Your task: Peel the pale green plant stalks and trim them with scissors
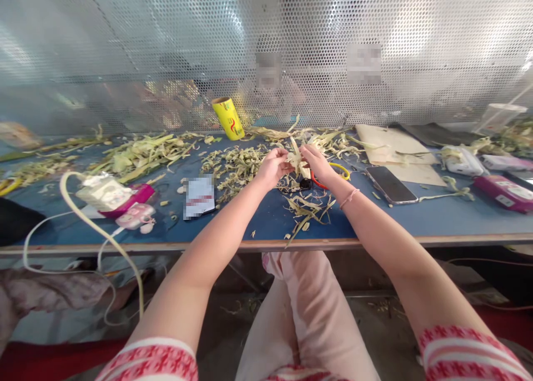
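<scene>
My left hand (273, 168) and my right hand (316, 162) meet over the middle of the blue table. Between their closed fingers is a pale dried plant piece (296, 160) with thin, leaf-like strips sticking up. Left of my hands spreads a heap of small curled plant bits (238, 169). Longer dry strips (328, 141) lie behind my right hand. Under my wrists a small black object (306, 184) and a yellow loop (346, 170) show in part, beside a red loop. Loose shreds (308, 207) are scattered nearer the table's front edge.
A phone (199, 196) lies left of my forearms, another dark phone (390, 185) right. A yellow tube (229, 118) stands tilted by the perforated metal wall (175, 31). Further out are a strip pile (145, 154), a cable (102, 231), brown cardboard (393, 145) and a magenta pack (503, 192).
</scene>
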Tool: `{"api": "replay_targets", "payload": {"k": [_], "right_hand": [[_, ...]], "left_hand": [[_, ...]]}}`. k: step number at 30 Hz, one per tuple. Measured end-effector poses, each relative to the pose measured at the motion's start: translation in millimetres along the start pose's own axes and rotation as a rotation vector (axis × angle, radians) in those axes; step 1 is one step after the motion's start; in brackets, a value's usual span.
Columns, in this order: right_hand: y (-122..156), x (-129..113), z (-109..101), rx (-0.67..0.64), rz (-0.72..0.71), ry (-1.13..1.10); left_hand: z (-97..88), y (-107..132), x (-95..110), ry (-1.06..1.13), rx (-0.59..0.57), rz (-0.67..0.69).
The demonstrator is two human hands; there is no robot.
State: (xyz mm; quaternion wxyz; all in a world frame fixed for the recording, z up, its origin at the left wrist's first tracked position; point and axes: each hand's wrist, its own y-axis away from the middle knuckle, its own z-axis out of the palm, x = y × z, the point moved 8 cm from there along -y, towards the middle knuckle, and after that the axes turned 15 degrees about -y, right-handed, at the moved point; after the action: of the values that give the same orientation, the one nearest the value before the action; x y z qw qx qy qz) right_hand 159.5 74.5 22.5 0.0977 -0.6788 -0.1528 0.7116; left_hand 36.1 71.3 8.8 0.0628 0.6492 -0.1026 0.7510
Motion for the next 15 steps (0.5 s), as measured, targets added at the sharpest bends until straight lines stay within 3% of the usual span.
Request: {"api": "replay_targets", "payload": {"k": [8,15], "right_hand": [[-3,3,1,-0.026,-0.016,-0.014],[7,-22,7,-0.057,-0.258,0.388]], "left_hand": [[-0.6,1,0,-0.006,0.014,-0.009],[-0.6,2,1,-0.052,0.040,0.015]]}}
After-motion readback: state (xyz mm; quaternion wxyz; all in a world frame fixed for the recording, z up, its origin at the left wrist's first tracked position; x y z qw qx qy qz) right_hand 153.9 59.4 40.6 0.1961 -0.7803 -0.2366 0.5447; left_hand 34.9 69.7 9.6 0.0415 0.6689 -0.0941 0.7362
